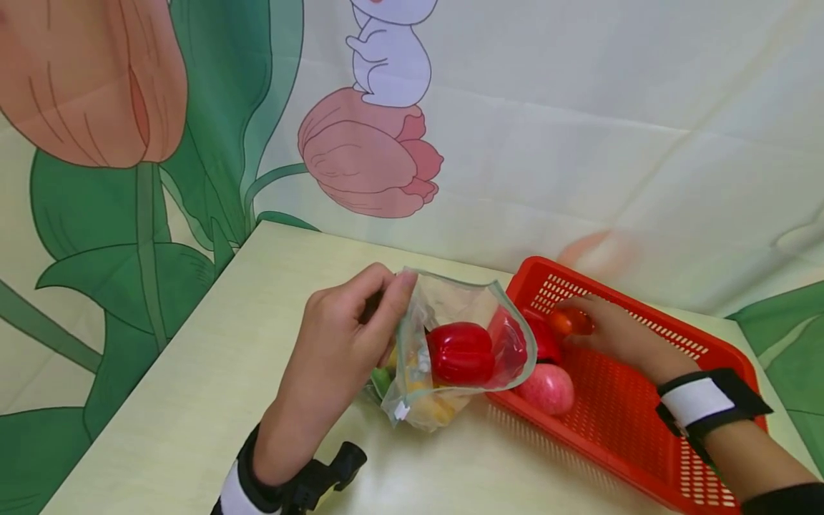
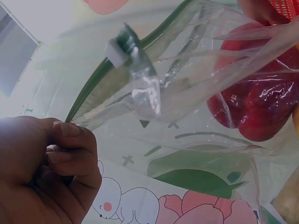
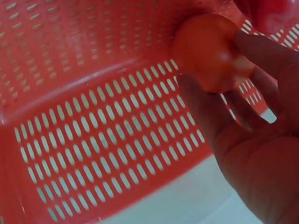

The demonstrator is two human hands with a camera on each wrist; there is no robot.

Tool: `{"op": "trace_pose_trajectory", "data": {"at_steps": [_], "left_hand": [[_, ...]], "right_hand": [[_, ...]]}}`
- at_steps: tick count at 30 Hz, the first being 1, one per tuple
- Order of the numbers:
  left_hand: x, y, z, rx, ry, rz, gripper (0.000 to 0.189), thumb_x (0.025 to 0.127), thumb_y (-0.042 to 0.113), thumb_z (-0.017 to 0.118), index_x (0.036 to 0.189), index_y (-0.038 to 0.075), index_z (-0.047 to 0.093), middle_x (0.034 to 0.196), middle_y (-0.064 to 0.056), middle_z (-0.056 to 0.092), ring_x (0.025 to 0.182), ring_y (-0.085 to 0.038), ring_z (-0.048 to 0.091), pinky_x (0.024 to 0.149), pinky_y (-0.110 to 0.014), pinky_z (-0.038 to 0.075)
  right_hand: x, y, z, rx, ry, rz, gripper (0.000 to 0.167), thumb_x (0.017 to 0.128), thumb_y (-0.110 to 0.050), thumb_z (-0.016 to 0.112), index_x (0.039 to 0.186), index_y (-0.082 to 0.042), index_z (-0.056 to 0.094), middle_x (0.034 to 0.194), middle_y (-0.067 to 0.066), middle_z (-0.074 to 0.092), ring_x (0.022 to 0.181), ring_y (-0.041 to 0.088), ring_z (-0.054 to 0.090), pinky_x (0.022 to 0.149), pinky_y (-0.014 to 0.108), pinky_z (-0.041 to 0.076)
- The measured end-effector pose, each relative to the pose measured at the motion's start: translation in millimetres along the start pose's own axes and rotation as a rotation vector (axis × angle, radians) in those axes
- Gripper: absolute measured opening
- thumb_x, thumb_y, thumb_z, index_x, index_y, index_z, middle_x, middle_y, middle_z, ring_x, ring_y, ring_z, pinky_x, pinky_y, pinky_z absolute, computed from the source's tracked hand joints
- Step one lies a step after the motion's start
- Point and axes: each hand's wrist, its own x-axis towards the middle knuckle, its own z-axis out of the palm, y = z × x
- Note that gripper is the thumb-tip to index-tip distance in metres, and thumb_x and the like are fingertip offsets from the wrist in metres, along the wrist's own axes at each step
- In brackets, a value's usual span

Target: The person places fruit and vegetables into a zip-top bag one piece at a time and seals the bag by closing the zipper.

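My left hand (image 1: 350, 343) pinches the rim of a clear zip bag (image 1: 453, 292) between thumb and fingers, and the bag's mouth gapes. Inside it a glossy red bell pepper (image 1: 462, 354) sits on top, with yellow and green items partly hidden below. Over at the red basket (image 1: 621, 408), my right hand (image 1: 621, 332) grips a smooth, round, orange-red tomato (image 3: 210, 53), thumb on one side and fingers on the other. Close by in the basket lie a pink round fruit (image 1: 547, 390) and a shiny red item (image 1: 543, 337), partly covered.
The slotted basket stands at the right of a pale table (image 1: 244, 307), its near left end right beside the bag. A printed cloth (image 1: 553, 129) with tulips and a white cartoon animal hangs behind the table. Both wrists wear black straps.
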Motion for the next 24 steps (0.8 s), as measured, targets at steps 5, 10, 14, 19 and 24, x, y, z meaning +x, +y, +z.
{"op": "trace_pose_trajectory", "data": {"at_steps": [5, 10, 14, 19, 24], "left_hand": [[-0.3, -1.2, -0.9, -0.006, -0.007, 0.0, 0.026, 0.096, 0.034, 0.054, 0.073, 0.022, 0.05, 0.048, 0.007, 0.04, 0.04, -0.003, 0.043, 0.043, -0.024, 0.036], [0.4, -1.6, -1.2, -0.003, -0.014, 0.008, 0.024, 0.096, 0.033, 0.054, 0.075, 0.022, 0.051, 0.05, 0.007, 0.04, 0.041, -0.004, 0.043, 0.043, -0.024, 0.036], [0.6, -1.7, -1.9, 0.008, -0.013, 0.012, 0.025, 0.096, 0.035, 0.053, 0.075, 0.022, 0.052, 0.051, 0.007, 0.04, 0.042, -0.004, 0.042, 0.043, -0.023, 0.035], [0.3, -2.8, -3.1, 0.009, -0.011, 0.008, 0.027, 0.096, 0.038, 0.052, 0.075, 0.021, 0.052, 0.052, 0.007, 0.04, 0.043, -0.004, 0.042, 0.043, -0.024, 0.034], [0.0, -6.6, -3.1, 0.015, 0.015, 0.025, 0.03, 0.096, 0.039, 0.051, 0.072, 0.02, 0.052, 0.05, 0.008, 0.038, 0.042, -0.004, 0.04, 0.043, -0.024, 0.032]], "right_hand": [[5.9, 4, 14, -0.047, -0.03, -0.019, 0.056, 0.075, -0.015, 0.079, 0.126, -0.016, 0.056, 0.115, 0.008, 0.059, 0.104, 0.027, 0.053, 0.081, 0.046, 0.052], [5.2, 6, 15, -0.058, -0.034, 0.004, 0.058, 0.073, -0.014, 0.081, 0.125, -0.015, 0.056, 0.115, 0.01, 0.059, 0.103, 0.029, 0.053, 0.079, 0.046, 0.053], [2.8, 5, 13, -0.05, -0.046, -0.013, 0.058, 0.074, -0.015, 0.08, 0.126, -0.014, 0.056, 0.115, 0.01, 0.06, 0.104, 0.028, 0.053, 0.078, 0.045, 0.053], [-1.6, 3, 2, -0.044, -0.011, -0.026, 0.057, 0.074, -0.013, 0.08, 0.126, -0.016, 0.056, 0.117, 0.01, 0.059, 0.104, 0.029, 0.053, 0.081, 0.048, 0.052], [-6.9, -13, -15, -0.072, 0.013, 0.003, 0.061, 0.077, -0.015, 0.078, 0.13, -0.015, 0.049, 0.121, 0.013, 0.054, 0.106, 0.031, 0.05, 0.08, 0.049, 0.052]]}}
